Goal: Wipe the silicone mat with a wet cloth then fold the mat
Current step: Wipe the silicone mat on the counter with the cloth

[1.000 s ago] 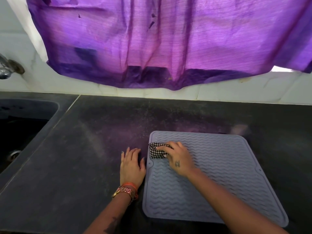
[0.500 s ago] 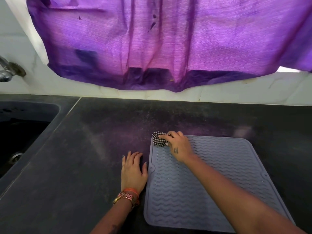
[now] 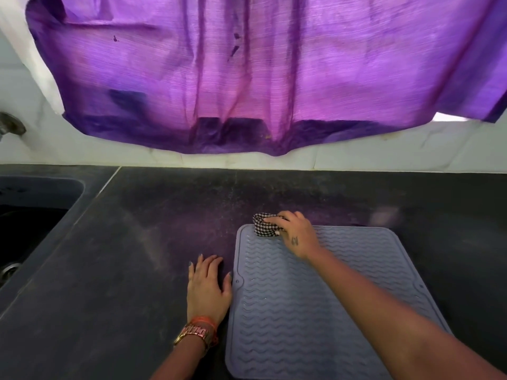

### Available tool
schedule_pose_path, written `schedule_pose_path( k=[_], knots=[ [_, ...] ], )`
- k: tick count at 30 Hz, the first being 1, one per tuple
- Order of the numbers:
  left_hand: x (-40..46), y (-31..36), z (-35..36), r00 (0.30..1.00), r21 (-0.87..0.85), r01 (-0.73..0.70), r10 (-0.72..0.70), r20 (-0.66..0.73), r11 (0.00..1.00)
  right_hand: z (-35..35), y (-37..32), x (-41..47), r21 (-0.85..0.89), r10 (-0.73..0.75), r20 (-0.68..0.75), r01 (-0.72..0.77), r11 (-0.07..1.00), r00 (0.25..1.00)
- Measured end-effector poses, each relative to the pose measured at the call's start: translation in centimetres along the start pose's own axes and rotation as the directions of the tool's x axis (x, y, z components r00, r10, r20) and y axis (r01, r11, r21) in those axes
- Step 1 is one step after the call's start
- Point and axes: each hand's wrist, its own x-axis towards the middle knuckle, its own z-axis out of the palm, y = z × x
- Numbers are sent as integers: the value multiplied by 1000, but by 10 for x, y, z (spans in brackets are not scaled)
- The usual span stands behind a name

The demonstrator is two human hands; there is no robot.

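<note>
Silicone mat (image 3: 315, 303), grey-blue with wavy ribs, lay flat on the dark countertop (image 3: 123, 270), long axis running from the person toward the wall. Right hand (image 3: 296, 237) had its fingers curled round a bunched checkered cloth (image 3: 263, 227) at the mat's far-left corner, cloth partly over the far edge. Unwiped mat stretched toward the body and to the right of that hand, so the next stroke likely pulls back or sweeps right. Left hand (image 3: 208, 289) lay flat, fingers straight, holding nothing, on the counter just beside the mat's left edge, nearer for steadying. Folding not begun.
</note>
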Motion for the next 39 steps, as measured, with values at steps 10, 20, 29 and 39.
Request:
schedule_pose_path(
  k=[10,20,29,39],
  knots=[
    [0,2,0,1000,9,7,-7,9,1000,-16,39,-35,28,86,-106,-83,996,991],
    [0,3,-1,1000,31,15,-16,20,999,-29,81,-76,-45,229,-265,-249,967,937],
    [0,6,-4,999,64,13,-16,40,998,-50,121,-107,-59,489,-298,-528,848,819],
    [0,6,-3,999,80,11,-15,45,997,-69,133,-137,-66,628,-202,-650,757,751]
  ],
)
